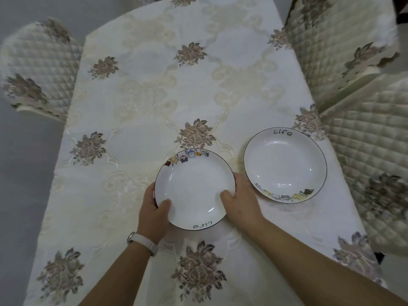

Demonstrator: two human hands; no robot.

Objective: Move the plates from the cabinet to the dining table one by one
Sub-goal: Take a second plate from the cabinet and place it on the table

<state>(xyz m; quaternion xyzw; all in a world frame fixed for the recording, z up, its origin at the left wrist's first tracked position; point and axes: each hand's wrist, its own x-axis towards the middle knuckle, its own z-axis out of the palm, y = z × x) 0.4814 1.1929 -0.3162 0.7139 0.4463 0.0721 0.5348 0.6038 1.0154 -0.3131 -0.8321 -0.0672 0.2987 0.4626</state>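
The plate [195, 191] sits between both grips, left hand [154, 212] and right hand [240, 202] each clasping its rim.

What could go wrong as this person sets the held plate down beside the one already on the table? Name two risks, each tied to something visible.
1. The right hand grips the held plate in the narrow gap beside the resting plate; drifting right could clink the rims or pinch fingers.
2. The resting plate lies near the right edge of the table, by a chair; a knock might nudge it toward that edge.
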